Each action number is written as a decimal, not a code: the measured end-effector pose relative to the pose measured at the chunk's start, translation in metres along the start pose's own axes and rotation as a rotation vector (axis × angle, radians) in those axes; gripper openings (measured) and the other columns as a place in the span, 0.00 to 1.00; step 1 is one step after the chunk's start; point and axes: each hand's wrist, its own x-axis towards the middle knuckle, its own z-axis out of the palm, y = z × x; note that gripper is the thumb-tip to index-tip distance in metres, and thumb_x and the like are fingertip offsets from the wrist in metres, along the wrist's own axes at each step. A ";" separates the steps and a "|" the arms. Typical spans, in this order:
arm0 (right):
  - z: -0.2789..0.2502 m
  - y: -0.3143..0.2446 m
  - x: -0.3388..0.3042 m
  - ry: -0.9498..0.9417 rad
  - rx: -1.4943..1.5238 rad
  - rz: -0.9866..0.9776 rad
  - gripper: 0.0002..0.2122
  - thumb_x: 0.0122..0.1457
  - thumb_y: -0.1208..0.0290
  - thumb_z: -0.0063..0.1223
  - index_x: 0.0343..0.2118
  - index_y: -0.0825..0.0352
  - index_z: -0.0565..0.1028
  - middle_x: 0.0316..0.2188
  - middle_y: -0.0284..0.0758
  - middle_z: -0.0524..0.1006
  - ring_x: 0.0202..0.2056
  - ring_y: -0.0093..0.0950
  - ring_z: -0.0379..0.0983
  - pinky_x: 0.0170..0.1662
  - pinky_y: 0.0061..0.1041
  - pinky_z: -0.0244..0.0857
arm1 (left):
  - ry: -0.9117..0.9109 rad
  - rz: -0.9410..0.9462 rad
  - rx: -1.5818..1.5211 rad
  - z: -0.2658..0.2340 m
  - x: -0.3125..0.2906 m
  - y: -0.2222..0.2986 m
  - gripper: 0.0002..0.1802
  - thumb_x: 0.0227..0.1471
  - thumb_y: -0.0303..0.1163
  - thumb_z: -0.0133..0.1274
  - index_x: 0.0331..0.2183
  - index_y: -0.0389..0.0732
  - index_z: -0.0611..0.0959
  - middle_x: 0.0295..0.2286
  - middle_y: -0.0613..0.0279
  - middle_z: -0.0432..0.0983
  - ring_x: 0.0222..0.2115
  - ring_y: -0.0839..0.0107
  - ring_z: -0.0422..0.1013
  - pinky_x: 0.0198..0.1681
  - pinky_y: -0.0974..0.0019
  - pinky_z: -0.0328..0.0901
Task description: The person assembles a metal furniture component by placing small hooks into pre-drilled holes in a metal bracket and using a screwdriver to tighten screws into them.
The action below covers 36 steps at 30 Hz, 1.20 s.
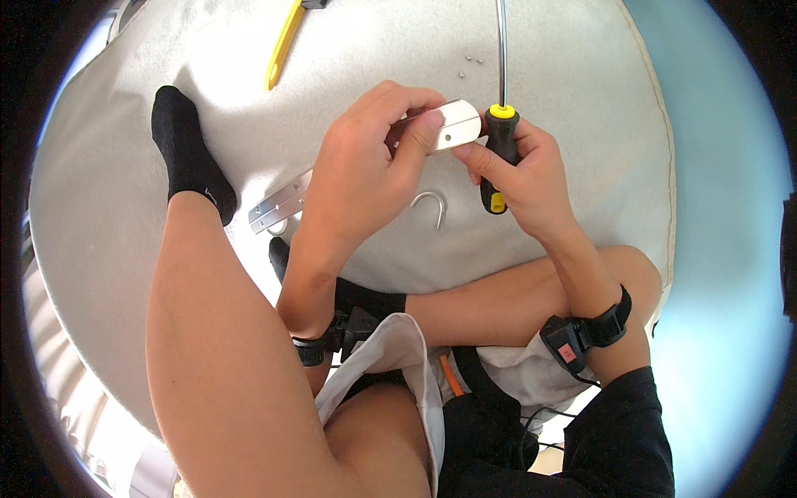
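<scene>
My left hand (pixel 365 158) is closed around a long, flat metal rail (pixel 455 131) with a rounded end and small holes. Its other end, with more holes, shows past my left wrist; the middle is hidden by the hand and forearm. My right hand (pixel 535 174) grips the black and yellow handle of a screwdriver (pixel 501 133), its shaft pointing away from me. The right thumb crosses the handle and its tip is at the rail's rounded end. Below the rail shows a curved metal hook (pixel 438 207); I cannot tell whether it is attached.
Several tiny screws (pixel 469 59) lie on the pale round cloth-covered surface (pixel 581 75). Farther left is a yellow-handled tool (pixel 286 41), cut off by the picture's edge. My bare legs and black-socked foot (pixel 187 149) border the work area. Straps with black devices circle both forearms.
</scene>
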 end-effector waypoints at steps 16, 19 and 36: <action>-0.002 -0.004 -0.004 -0.056 -0.019 0.034 0.14 0.50 0.65 0.71 0.34 0.67 0.80 0.22 0.22 0.76 0.24 0.11 0.67 0.26 0.14 0.60 | -0.012 0.002 0.001 -0.002 0.001 0.005 0.08 0.57 0.25 0.52 0.37 0.34 0.82 0.28 0.55 0.75 0.23 0.66 0.69 0.29 0.67 0.65; 0.001 -0.002 -0.005 -0.061 -0.031 -0.028 0.13 0.50 0.66 0.71 0.34 0.67 0.80 0.23 0.22 0.76 0.25 0.10 0.67 0.27 0.13 0.60 | 0.002 -0.027 -0.019 -0.002 0.000 0.003 0.07 0.57 0.25 0.52 0.37 0.34 0.82 0.28 0.55 0.75 0.23 0.67 0.69 0.29 0.67 0.64; 0.001 0.000 -0.005 -0.075 0.098 0.028 0.11 0.50 0.69 0.71 0.34 0.66 0.80 0.26 0.22 0.76 0.27 0.12 0.68 0.30 0.15 0.62 | -0.004 0.026 -0.008 -0.002 0.000 0.007 0.08 0.56 0.22 0.50 0.37 0.33 0.82 0.27 0.55 0.73 0.22 0.65 0.68 0.28 0.66 0.64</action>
